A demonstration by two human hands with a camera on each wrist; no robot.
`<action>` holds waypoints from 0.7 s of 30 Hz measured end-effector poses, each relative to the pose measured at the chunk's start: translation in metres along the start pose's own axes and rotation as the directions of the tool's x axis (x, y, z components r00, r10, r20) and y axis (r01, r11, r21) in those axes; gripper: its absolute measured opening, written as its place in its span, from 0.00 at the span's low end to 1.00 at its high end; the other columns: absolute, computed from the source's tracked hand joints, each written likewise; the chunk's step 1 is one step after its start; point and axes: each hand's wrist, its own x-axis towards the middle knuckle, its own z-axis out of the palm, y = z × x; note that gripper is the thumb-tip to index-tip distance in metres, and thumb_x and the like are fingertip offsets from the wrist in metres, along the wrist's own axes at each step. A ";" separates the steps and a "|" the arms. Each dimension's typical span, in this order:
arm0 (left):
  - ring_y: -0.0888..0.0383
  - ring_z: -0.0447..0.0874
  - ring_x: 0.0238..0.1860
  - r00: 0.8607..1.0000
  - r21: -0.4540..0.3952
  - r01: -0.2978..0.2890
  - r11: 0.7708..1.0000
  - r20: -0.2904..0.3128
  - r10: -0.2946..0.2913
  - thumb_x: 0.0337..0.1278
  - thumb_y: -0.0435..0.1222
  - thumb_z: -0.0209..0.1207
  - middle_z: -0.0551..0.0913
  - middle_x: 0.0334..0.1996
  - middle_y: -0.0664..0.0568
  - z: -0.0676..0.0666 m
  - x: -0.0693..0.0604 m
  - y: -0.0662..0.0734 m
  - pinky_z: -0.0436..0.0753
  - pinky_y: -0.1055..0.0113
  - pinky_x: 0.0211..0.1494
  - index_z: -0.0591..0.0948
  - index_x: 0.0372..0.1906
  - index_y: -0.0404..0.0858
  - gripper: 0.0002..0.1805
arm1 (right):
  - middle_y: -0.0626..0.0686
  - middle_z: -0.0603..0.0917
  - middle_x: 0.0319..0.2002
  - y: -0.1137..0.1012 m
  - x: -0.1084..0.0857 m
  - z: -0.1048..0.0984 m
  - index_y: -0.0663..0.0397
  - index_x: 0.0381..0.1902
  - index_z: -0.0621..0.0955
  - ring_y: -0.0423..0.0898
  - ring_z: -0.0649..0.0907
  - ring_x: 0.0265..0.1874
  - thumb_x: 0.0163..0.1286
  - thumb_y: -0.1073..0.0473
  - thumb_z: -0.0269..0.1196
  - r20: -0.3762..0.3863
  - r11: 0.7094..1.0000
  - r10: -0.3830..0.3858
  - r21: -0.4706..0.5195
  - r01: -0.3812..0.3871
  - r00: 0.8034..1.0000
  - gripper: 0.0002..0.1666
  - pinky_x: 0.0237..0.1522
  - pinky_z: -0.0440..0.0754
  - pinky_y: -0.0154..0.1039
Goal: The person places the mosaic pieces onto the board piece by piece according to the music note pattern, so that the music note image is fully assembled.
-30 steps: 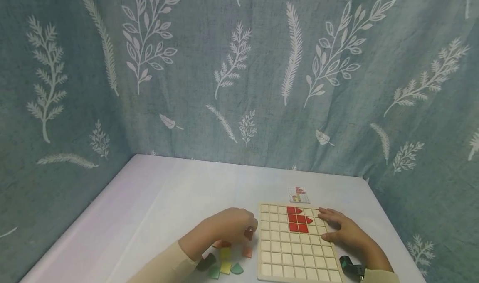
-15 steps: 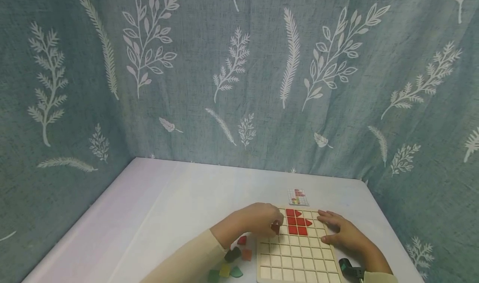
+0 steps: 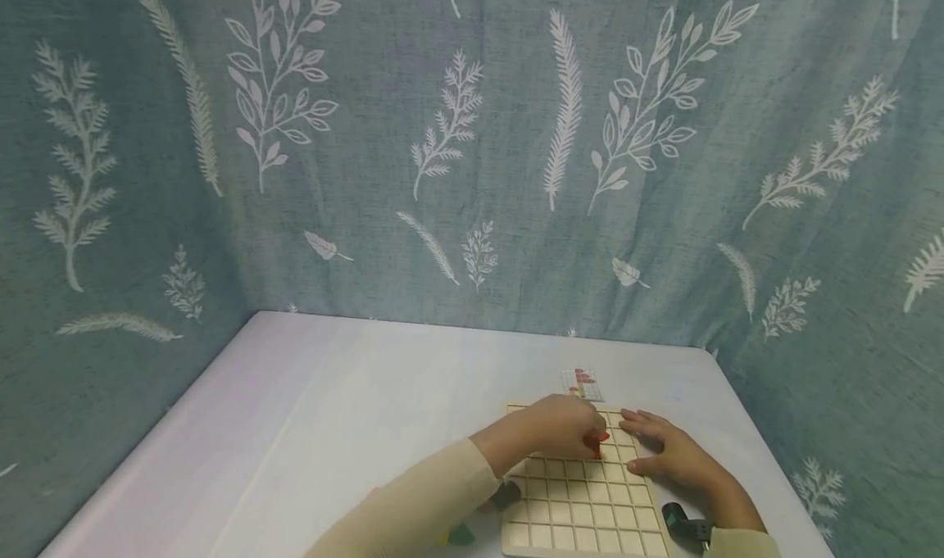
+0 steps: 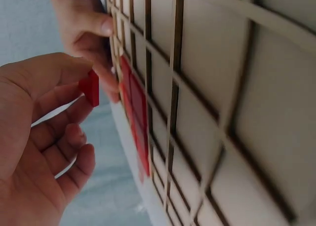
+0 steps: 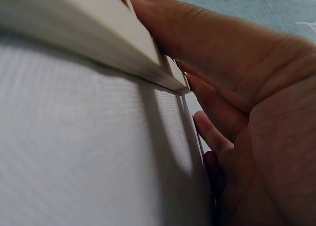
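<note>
My left hand reaches over the upper part of a pale wooden grid board. Between thumb and forefinger it pinches a small red tile, held just off the board; the other fingers curl loosely. A block of red tiles sits in the grid cells beyond, mostly covered by the left hand in the head view. My right hand rests at the board's right edge, fingers spread. In the right wrist view its thumb lies along the board's rim.
Behind the board lies a small pattern card with a printed grid. A green piece and a bit of yellow show beside the left sleeve, which hides other loose pieces. A patterned curtain encloses the white table.
My left hand has carried the red tile from the loose pieces left of the board, rightward to the red tiles at its upper part. The right hand has stayed at the board's edge.
</note>
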 end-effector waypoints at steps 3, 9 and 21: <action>0.72 0.71 0.28 1.000 0.015 -0.002 1.000 0.014 0.001 0.56 0.44 0.66 0.76 0.26 0.68 0.004 0.010 0.006 0.72 0.77 0.32 0.82 0.34 0.51 0.05 | 0.58 0.65 0.70 0.002 0.000 -0.001 0.58 0.64 0.75 0.67 0.54 0.70 0.51 0.43 0.74 0.008 1.000 -0.018 -0.005 0.018 1.000 0.45 0.61 0.50 0.72; 0.73 0.72 0.28 0.999 0.029 0.022 0.999 0.044 -0.023 0.55 0.44 0.67 0.76 0.25 0.70 0.012 0.025 0.015 0.73 0.76 0.35 0.83 0.34 0.54 0.03 | 0.58 0.65 0.70 0.003 0.002 -0.001 0.55 0.65 0.75 0.68 0.54 0.70 0.51 0.43 0.74 0.011 1.000 -0.001 -0.029 0.001 1.000 0.46 0.60 0.50 0.73; 0.72 0.73 0.24 0.989 0.076 0.136 0.988 0.039 -0.139 0.58 0.47 0.65 0.77 0.23 0.70 0.020 0.033 0.024 0.75 0.74 0.31 0.83 0.29 0.56 0.05 | 0.56 0.66 0.70 0.004 0.001 -0.001 0.54 0.63 0.76 0.66 0.54 0.71 0.51 0.42 0.74 0.007 1.000 0.004 -0.019 -0.004 1.000 0.44 0.62 0.48 0.72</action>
